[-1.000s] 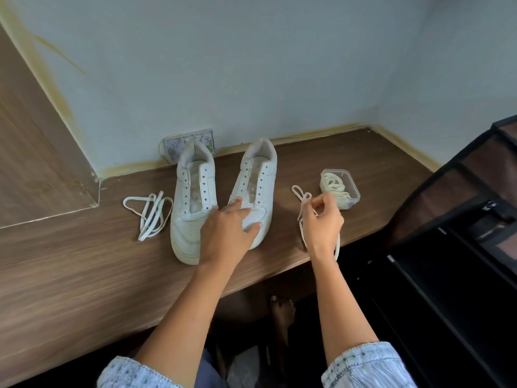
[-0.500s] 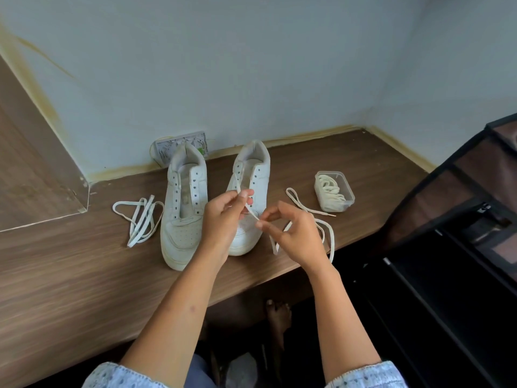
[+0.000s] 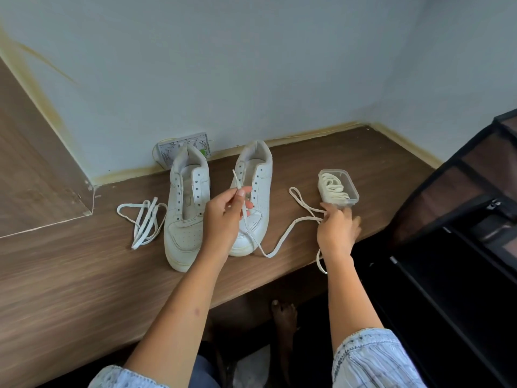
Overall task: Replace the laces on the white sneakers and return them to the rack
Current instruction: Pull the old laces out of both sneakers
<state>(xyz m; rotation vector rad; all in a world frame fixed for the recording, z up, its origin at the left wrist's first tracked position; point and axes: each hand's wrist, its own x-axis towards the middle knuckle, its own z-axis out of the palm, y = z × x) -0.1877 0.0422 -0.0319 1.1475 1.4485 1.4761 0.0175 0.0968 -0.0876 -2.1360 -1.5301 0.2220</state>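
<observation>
I was watching through the head camera. Nearest to me, my left hand [image 3: 228,217] was raised over the right sneaker [image 3: 253,200], with thumb and fingers pinching the stiff tip end of the new lace [image 3: 279,242]. That tip poked up past the fingertips, pointing away from me. Half a second before, both hands were close together on this lace. Now they had pulled apart, so the lace was stretched out long. I think that means the lace was sorted out and ready to go into the first holes.

From my left fingers the lace dropped down, looped on the wooden shelf [image 3: 84,275], then ran sideways to my right hand [image 3: 337,231]. The right hand was blurry. Its fingers looked curled on the lace, but I could not tell how tightly. More lace hung off the shelf edge below it.

Just past the right fingers sat the clear plastic box [image 3: 351,201] with more laces inside. Both sneakers had no laces. Their toes pointed at me and their heels at the wall. The left sneaker [image 3: 186,217] stood left of my left hand. Further left lay the old laces [image 3: 144,219] in a heap.
</observation>
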